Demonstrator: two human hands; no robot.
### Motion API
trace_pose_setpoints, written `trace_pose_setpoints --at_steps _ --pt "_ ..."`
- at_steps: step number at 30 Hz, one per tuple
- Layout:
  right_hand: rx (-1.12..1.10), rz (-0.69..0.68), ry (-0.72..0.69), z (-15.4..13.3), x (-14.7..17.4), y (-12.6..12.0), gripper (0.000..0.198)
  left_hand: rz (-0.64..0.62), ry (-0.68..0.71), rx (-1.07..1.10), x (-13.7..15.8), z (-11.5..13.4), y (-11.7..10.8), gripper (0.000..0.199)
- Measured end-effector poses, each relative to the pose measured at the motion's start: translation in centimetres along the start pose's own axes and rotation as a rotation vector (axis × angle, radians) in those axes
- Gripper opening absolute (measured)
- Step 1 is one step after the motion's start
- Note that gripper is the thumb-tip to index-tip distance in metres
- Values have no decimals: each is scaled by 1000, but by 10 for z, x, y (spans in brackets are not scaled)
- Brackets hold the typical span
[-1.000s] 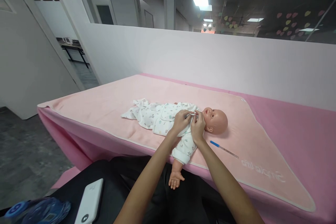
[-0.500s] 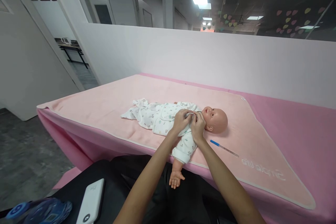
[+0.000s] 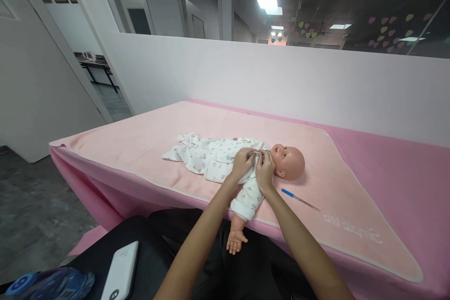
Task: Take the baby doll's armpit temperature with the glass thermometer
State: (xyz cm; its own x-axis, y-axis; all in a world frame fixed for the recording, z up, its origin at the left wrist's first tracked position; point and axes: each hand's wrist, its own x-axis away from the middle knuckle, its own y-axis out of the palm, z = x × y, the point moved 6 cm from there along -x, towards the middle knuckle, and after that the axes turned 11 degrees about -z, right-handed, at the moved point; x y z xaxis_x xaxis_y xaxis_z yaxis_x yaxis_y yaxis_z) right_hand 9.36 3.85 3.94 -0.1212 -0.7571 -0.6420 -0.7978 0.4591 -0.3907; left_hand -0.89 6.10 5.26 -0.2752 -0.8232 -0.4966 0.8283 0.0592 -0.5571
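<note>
A baby doll lies on its back, its bald head to the right. It wears a white printed baby top and white printed trousers. My left hand and my right hand meet at the chest just below the doll's chin. Fingers of both are pinched on the front edge of the top near the neck. The exact fastening between the fingertips is hidden. One doll arm hangs over the table's near edge, between my forearms.
A pink blanket covers much of the pink-clothed table. A blue-capped pen lies right of my right forearm. On my lap side rest a white power bank and a blue plastic bottle. A white wall stands behind.
My fingers have shifted very slightly at the top's neck edge. The doll and the pen stay in place; the view has tilted a little.
</note>
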Motion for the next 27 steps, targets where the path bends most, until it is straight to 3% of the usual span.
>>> trace_pose_setpoints --at_steps 8,16,27 --pt "-9 6 -9 -1 0 0 25 9 29 -93 0 -2 3 16" --pt "-47 -1 -4 -2 1 -2 25 -57 87 -417 5 13 7 9" --pt "-51 -8 29 2 1 -2 26 17 113 -406 9 12 5 14"
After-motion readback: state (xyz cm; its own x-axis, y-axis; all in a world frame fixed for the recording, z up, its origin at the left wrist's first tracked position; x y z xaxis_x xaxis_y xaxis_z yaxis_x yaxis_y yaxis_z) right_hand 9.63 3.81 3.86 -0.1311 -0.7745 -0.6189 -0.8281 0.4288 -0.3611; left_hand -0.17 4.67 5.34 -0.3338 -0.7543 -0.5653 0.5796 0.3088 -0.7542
